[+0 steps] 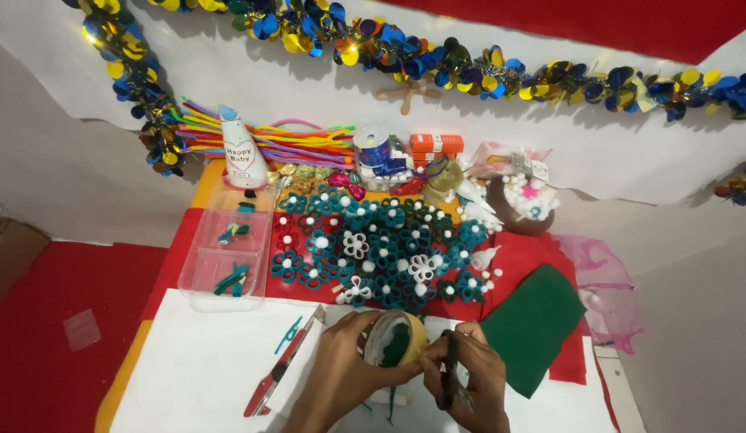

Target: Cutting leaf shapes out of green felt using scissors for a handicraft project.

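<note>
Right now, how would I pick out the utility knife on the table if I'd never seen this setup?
Start at the white sheet covering the near part of the table. Just beside the left hand, which holds a tape roll, lies the utility knife. It is long and slim with a red body and grey blade housing, angled diagonally, unlike the small teal scrap beside it.

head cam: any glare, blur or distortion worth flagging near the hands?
Head view: light is even and soft, shadows faint. Small glare spots on the sequin garland along the top. Wide-lens bending shows at the frame edges. The left hand and right hand on the tape roll are slightly soft; the flower pile reads sharper.
</note>
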